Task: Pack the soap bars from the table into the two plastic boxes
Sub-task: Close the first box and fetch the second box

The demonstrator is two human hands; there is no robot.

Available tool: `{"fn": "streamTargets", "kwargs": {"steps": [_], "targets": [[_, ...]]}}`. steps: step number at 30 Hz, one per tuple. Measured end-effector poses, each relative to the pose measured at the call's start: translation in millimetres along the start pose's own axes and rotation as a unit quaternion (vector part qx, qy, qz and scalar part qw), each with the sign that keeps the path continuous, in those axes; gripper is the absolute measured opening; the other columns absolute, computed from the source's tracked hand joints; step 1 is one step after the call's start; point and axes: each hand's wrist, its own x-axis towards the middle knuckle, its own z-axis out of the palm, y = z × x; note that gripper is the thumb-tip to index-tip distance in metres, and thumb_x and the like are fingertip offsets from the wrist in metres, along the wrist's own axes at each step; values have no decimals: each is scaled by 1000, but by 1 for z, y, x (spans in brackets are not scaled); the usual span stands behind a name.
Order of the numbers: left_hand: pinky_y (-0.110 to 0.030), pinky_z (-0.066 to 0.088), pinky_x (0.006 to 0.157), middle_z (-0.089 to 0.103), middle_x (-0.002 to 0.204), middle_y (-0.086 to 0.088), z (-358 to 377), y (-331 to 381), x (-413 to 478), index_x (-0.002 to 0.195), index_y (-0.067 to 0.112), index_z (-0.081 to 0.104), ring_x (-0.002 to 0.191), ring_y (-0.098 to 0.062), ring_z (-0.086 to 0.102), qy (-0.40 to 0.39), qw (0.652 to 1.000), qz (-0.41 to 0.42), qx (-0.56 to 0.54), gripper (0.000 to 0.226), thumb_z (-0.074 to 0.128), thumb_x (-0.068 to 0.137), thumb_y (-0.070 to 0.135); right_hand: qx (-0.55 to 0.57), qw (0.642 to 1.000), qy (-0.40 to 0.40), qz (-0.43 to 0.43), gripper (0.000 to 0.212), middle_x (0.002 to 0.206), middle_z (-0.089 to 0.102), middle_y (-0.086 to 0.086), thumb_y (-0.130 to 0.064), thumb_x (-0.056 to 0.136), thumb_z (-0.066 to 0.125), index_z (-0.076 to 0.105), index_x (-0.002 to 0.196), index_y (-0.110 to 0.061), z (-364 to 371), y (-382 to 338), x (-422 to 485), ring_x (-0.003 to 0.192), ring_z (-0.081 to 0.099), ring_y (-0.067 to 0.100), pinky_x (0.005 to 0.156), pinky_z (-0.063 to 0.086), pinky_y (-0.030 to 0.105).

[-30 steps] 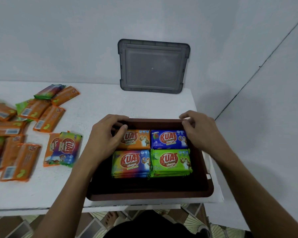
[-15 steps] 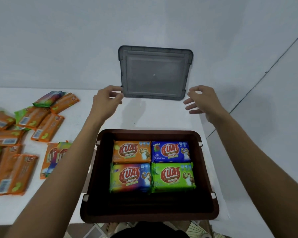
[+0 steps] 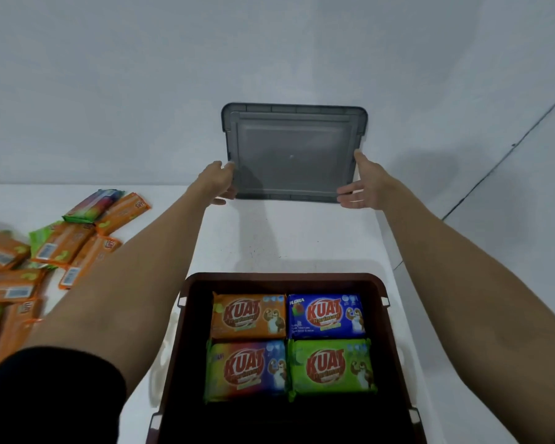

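Soap bars fill the brown box [image 3: 279,277] in a two-by-two block: an orange pack [image 3: 249,315] and a blue pack [image 3: 326,315] toward its far wall, a rainbow pack [image 3: 245,370] and a green pack [image 3: 330,366] nearer. More wrapped bars, the loose bars [image 3: 61,248], lie scattered to the left of the box on the white table [image 3: 285,238].

Beyond the box's far rim a grey lid [image 3: 290,155] stands on edge, leaning on the wall. It looks like thin moulded plastic: light, fairly stiff, with a smooth face that offers little grip. The raised rim along its short sides is the sensible place to hold, one hand per side, so it does not twist or slide down the wall.

The left hand [image 3: 217,184] meets the lid's left edge; I cannot tell whether its fingers have curled round it. The right hand [image 3: 362,187] is spread, its fingers straight, the fingertips at the lid's right edge and the thumb near its lower corner, not closed on it.

Half a second ago both hands hung beyond the box, short of the lid; the left was just by its lower left corner, the right well off its right edge. A second ago they rested on the box's far rim. The packed bars lie as they did then.
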Motion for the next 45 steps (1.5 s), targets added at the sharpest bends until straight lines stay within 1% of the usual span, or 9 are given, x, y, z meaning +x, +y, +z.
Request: {"fn": "streamTargets", "kwargs": {"steps": [4, 9, 14, 18, 21, 24, 30, 35, 45], "targets": [[-38, 51, 85, 63, 118, -15, -1, 12, 1, 138, 13, 41, 101, -27, 62, -29, 998, -24, -60, 54, 26, 103, 51, 34, 999, -32, 16, 73, 124, 56, 26, -66, 93, 39, 28, 151, -23, -7, -2, -1, 96, 66, 42, 70, 59, 43], [-38, 52, 83, 62, 119, -15, -4, 3, -2, 127, 18, 45, 110, -29, 61, -48, 981, -55, -180, 53, 26, 100, 58, 109, 993, -36, 18, 66, 126, 53, 30, -61, 95, 41, 37, 142, -14, -18, 3, -1, 103, 62, 44, 81, 57, 48], [-38, 54, 85, 69, 104, -14, -9, -18, -11, 118, 12, 52, 97, -27, 66, -24, 962, -63, -264, 61, 27, 97, 63, 159, 986, -52, 20, 59, 117, 59, 30, -60, 96, 39, 49, 123, -8, -28, 15, -13, 104, 64, 41, 83, 57, 46], [-30, 58, 66, 63, 88, -18, -10, -31, -31, 103, 2, 56, 69, -24, 61, -19, 907, -36, -420, 44, 41, 101, 44, 216, 976, -29, 5, 34, 116, 59, 24, -32, 97, 57, 52, 115, -4, -29, 24, -30, 96, 67, 34, 72, 61, 35], [-21, 55, 61, 63, 84, -16, -15, -40, -53, 88, 6, 60, 70, -21, 58, -43, 887, -2, -459, 13, 57, 95, 16, 181, 983, -19, -16, 15, 111, 57, 19, -6, 92, 62, 57, 105, 0, -31, 37, -49, 81, 64, 25, 54, 56, 23], [-18, 53, 57, 62, 82, -5, -22, -52, -80, 91, 8, 62, 65, -11, 59, -73, 913, 13, -402, 4, 59, 91, 12, 92, 994, -21, -59, 11, 94, 60, 10, 5, 89, 56, 63, 94, -2, -32, 51, -76, 70, 58, 15, 46, 49, 18], [-22, 49, 60, 64, 105, -8, -23, -85, -132, 114, 13, 64, 82, -15, 58, 6, 985, 83, -152, 28, 51, 90, 8, -33, 988, 38, -148, 32, 94, 67, 13, 0, 84, 69, 65, 116, -3, -36, 91, -118, 72, 65, 16, 54, 55, 22], [-26, 53, 65, 72, 88, -6, -30, -92, -164, 118, 21, 63, 77, -15, 67, 77, 984, 151, -61, 32, 69, 89, 32, -161, 957, 79, -229, 33, 81, 69, 16, -9, 86, 68, 67, 119, -11, -38, 114, -150, 72, 64, 20, 73, 53, 35], [-37, 51, 74, 67, 88, 6, -23, -111, -222, 116, 25, 65, 85, -19, 61, 214, 935, 168, 227, 42, 59, 79, 43, -341, 865, 152, -336, 32, 75, 65, -5, -25, 89, 66, 69, 120, -22, -30, 149, -196, 66, 54, -4, 73, 37, 21]]}}
